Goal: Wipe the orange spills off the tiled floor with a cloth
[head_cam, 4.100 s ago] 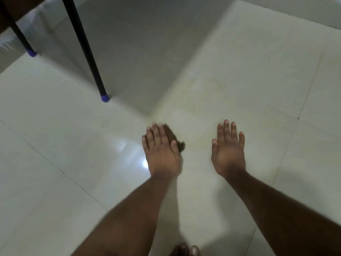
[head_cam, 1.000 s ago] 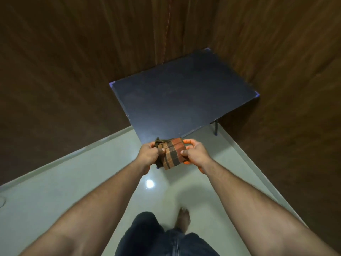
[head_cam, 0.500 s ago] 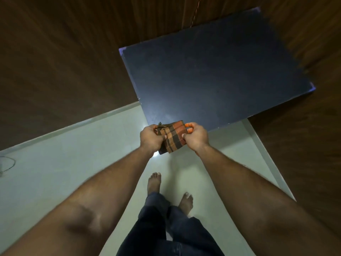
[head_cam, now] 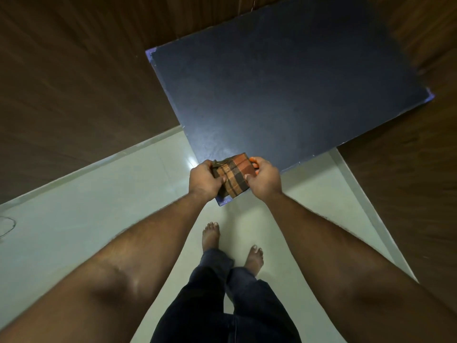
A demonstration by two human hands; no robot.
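I stand on the pale tiled floor (head_cam: 103, 209) and hold a folded orange and brown checked cloth (head_cam: 235, 175) in front of me. My left hand (head_cam: 204, 179) grips its left end with curled fingers. My right hand (head_cam: 264, 179) pinches its right side, and its fingertips are stained orange. The cloth hangs over the near corner of a dark blue table (head_cam: 284, 95). No orange spill shows on the floor in view.
Dark wooden walls (head_cam: 74, 82) close the corner on the left and on the right (head_cam: 408, 181). My bare feet (head_cam: 210, 235) stand just short of the table. A thin wire (head_cam: 7, 226) lies at the far left edge.
Earlier I was crouched with both palms flat on the floor, the left on the cloth. Now I stand holding the cloth in both hands, and the table has come closer in the last second.
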